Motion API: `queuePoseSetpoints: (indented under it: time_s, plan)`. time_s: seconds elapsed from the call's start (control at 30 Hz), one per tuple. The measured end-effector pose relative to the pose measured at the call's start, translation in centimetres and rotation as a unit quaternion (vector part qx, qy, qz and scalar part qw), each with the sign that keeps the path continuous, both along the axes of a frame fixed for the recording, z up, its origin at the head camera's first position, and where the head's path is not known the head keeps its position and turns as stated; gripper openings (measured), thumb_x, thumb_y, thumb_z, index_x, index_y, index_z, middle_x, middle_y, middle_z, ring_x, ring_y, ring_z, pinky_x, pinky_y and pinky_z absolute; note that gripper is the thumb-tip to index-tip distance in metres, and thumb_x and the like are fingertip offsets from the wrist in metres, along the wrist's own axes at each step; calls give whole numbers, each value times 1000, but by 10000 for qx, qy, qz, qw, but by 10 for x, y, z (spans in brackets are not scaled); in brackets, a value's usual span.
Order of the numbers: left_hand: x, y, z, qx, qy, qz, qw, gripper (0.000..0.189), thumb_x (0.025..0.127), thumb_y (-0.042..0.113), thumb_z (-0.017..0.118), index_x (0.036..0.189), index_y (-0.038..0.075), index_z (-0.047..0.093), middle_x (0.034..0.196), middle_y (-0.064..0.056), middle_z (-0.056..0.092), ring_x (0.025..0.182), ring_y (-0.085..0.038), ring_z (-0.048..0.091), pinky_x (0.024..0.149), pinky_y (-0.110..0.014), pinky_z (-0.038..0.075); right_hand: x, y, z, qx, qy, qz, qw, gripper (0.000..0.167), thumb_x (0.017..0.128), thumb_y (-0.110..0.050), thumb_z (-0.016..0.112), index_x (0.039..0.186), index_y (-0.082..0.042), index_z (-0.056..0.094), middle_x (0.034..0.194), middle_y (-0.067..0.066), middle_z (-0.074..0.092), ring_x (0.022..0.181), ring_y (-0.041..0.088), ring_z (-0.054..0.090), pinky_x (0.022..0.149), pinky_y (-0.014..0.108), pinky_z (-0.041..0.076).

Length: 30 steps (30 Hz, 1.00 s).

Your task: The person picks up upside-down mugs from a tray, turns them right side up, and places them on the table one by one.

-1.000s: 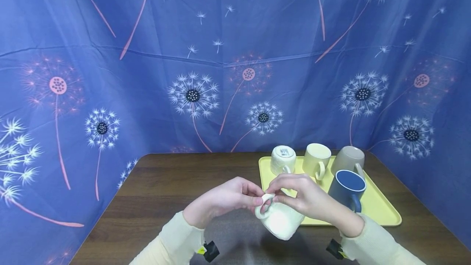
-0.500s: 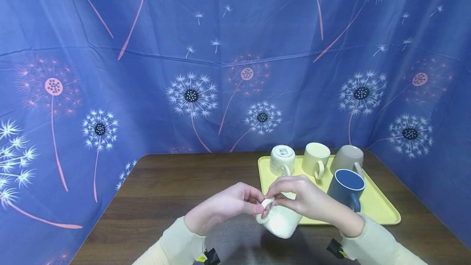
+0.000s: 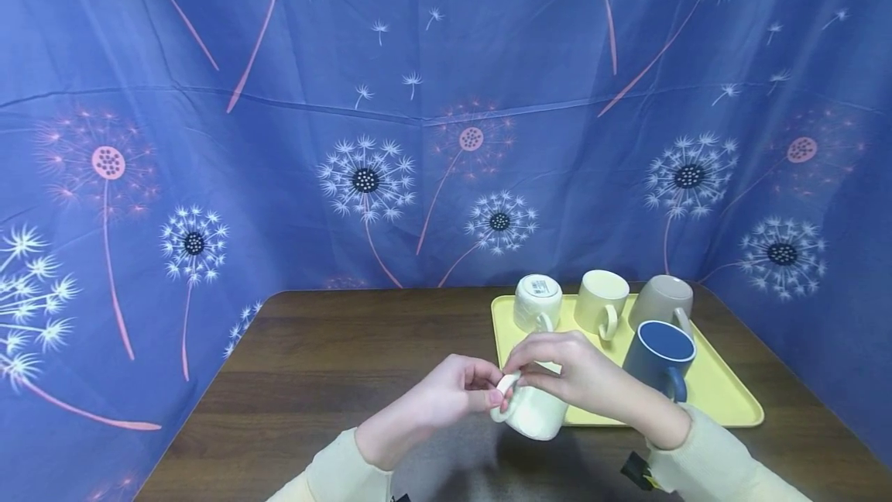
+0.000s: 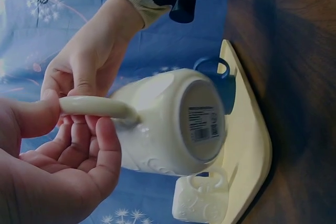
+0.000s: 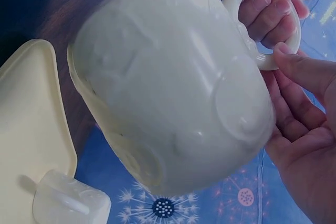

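An off-white mug with a raised pattern (image 3: 540,413) is held up in front of the tray, tipped on its side. In the left wrist view its base, with a printed barcode label (image 4: 202,124), faces the camera. My left hand (image 3: 449,393) pinches the mug's handle (image 5: 295,22) between thumb and fingers, and some fingertips show through the loop. My right hand (image 3: 567,366) pinches the same handle with thumb and fingers, close to the mug's body. The mug's opening is hidden in the head view.
A yellow tray (image 3: 732,407) lies on the right of the brown wooden table (image 3: 313,362). On it stand an upside-down white mug (image 3: 533,314), a cream mug (image 3: 592,312), a grey mug (image 3: 655,304) and a dark blue mug (image 3: 648,366). A blue dandelion-print cloth (image 3: 279,177) hangs behind.
The mug's lower end has swung up slightly, and my left hand has shifted a little lower and to the right. My right hand stays almost in place; both keep hold of the handle.
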State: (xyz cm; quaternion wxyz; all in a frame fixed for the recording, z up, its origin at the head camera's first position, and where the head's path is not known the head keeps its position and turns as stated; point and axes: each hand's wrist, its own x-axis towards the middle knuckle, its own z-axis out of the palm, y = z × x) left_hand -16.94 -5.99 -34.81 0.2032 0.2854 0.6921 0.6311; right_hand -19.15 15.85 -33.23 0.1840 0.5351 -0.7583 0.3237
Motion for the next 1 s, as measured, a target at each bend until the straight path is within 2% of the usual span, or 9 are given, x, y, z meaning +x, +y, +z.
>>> queuePoseSetpoints:
  time_s: [0.13, 0.2, 0.3, 0.4, 0.43, 0.53, 0.63, 0.77, 1.0]
  plan:
    - [3, 0, -3, 156, -57, 255, 9995, 16, 87, -2, 58, 97, -15, 61, 80, -11, 64, 75, -5, 57, 74, -19, 47, -2, -1, 0, -81, 185, -50, 9998, 30, 74, -3, 76, 99, -17, 69, 97, -6, 68, 91, 7, 63, 80, 15, 48]
    - [4, -2, -4, 206, 37, 353, 9992, 16, 87, -2, 57, 96, -14, 61, 79, -11, 63, 75, -5, 57, 74, -19, 46, -1, -1, 0, -155, 258, -204, 9993, 32, 73, -2, 76, 101, -16, 69, 101, -3, 67, 94, 10, 63, 84, 14, 47]
    - [4, -5, -5, 280, 162, 507, 9982, 16, 87, -2, 57, 97, -14, 61, 79, -9, 62, 76, -5, 57, 74, -19, 45, -1, 3, 2, -245, 302, -644, 9972, 35, 72, -2, 76, 104, -14, 68, 105, -2, 67, 99, 12, 63, 89, 14, 44]
    - [3, -9, -7, 378, 301, 649, 9967, 17, 87, -2, 57, 99, -14, 60, 82, -10, 63, 78, -6, 58, 77, -20, 45, -1, 8, 5, -299, 205, -1070, 9936, 37, 72, -1, 77, 106, -13, 68, 106, -3, 67, 101, 13, 62, 85, 14, 46]
    - [3, -10, -8, 394, 299, 716, 9962, 17, 87, -2, 57, 100, -13, 60, 83, -7, 62, 78, -6, 58, 77, -20, 46, -1, 9, 5, -330, 211, -1188, 9921, 37, 72, -1, 77, 106, -13, 67, 106, -3, 67, 102, 13, 62, 85, 14, 46]
    - [1, -13, -9, 510, 323, 857, 9945, 19, 87, -2, 57, 101, -14, 59, 85, -5, 62, 80, -7, 59, 77, -21, 47, 1, 13, 8, -422, 294, -1502, 9873, 38, 70, -2, 78, 105, -14, 68, 105, -5, 67, 103, 11, 61, 85, 13, 46]
    - [0, -16, -10, 590, 308, 1005, 9927, 19, 86, -4, 57, 101, -16, 58, 84, -4, 62, 80, -8, 59, 77, -22, 47, 3, 17, 9, -546, 417, -1760, 9820, 40, 68, -2, 80, 104, -14, 69, 103, -6, 68, 103, 10, 61, 89, 11, 42]
    - [-1, -21, -11, 619, 299, 1209, 9903, 19, 86, -4, 57, 100, -17, 57, 82, -2, 60, 79, -8, 59, 77, -21, 48, 5, 23, 10, -683, 501, -2049, 9751, 43, 65, 1, 81, 103, -14, 69, 101, -5, 69, 99, 6, 62, 89, 9, 41]
    - [-6, -32, -15, 463, 317, 1604, 9855, 18, 86, -5, 56, 101, -16, 58, 82, -1, 62, 78, -7, 59, 77, -22, 48, 8, 39, 7, -1199, 248, -2341, 9645, 43, 65, 9, 79, 101, -12, 69, 97, 0, 68, 91, 1, 61, 82, 7, 43]
